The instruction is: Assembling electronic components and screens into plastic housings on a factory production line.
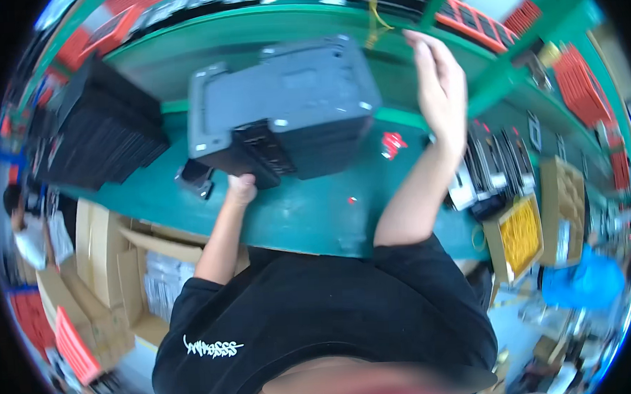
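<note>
A stack of dark grey plastic covers, notched along its near edge, is in front of me over the bench. My left hand grips its lower near edge beside the notch; the thumb side shows and the other fingers are hidden beneath. My right hand is raised to the right of the stack, apart from it, with fingers stretched out and nothing in them. A small black plastic part lies left of my left hand. Small red pieces lie on the bench between the stack and my right forearm.
On the green bench, a tall pile of black panels stands at the left. Black and silver parts stand in a row at right, near a box of yellow pieces. An open carton is at lower left. Co-workers are at both sides.
</note>
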Tool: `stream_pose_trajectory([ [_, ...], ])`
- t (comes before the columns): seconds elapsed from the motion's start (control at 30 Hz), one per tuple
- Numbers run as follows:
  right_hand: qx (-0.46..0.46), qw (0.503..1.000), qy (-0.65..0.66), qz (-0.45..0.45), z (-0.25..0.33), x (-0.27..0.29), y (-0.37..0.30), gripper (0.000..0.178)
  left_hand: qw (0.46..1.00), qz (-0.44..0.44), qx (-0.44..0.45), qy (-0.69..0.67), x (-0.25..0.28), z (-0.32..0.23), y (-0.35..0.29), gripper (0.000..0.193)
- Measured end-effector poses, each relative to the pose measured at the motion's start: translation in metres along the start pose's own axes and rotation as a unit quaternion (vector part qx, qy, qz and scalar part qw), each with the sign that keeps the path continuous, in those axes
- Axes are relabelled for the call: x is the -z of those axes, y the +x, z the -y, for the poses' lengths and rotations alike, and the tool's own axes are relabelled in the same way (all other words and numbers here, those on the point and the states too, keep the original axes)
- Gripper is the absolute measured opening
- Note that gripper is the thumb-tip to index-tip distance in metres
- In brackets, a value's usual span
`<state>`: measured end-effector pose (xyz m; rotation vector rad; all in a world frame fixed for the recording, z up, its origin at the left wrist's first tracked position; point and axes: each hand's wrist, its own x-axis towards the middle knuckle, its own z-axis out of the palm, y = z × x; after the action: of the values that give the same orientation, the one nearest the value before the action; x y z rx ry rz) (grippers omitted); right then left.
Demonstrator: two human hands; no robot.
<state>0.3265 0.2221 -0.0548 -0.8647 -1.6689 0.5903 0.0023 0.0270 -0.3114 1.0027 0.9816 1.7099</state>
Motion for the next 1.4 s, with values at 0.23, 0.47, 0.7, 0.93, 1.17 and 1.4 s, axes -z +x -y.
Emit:
stream_pose_trajectory([
  [0.23, -0.105, 0.951, -0.292, 0.012, -0.152, -0.019, 0.029, 0.043, 0.998, 0.012, -0.054, -0.016, 0.037, 0.018, 0.02, 0.094],
  [0.47, -0.347, 0.762, -0.543, -0.056, -0.233, -0.023, 0.028, 0.051, 0.995, -0.015, -0.101, -0.001, 0.022, 0.015, 0.012, 0.096],
  [0.7, -0.339, 0.848, -0.406, 0.017, -0.204, -0.034, 0.039, 0.047, 0.998, 0.009, -0.064, 0.0, 0.025, -0.003, 0.001, 0.091],
  [0.93, -0.241, 0.83, -0.481, 0.145, -0.222, -0.056, 0.029, 0.036, 0.995, -0.044, -0.083, -0.015, 0.001, -0.011, 0.01, 0.088],
  [1.17, -0.302, 0.85, -0.418, 0.111, -0.214, -0.027, 0.033, 0.037, 0.999, -0.015, -0.004, -0.034, -0.016, -0.014, 0.016, 0.1],
  [1.4, -0.109, 0.993, -0.005, -0.049, 0.012, 0.028, 0.017, 0.037, 0.996, 0.042, -0.083, -0.016, -0.05, -0.049, 0.03, 0.098],
])
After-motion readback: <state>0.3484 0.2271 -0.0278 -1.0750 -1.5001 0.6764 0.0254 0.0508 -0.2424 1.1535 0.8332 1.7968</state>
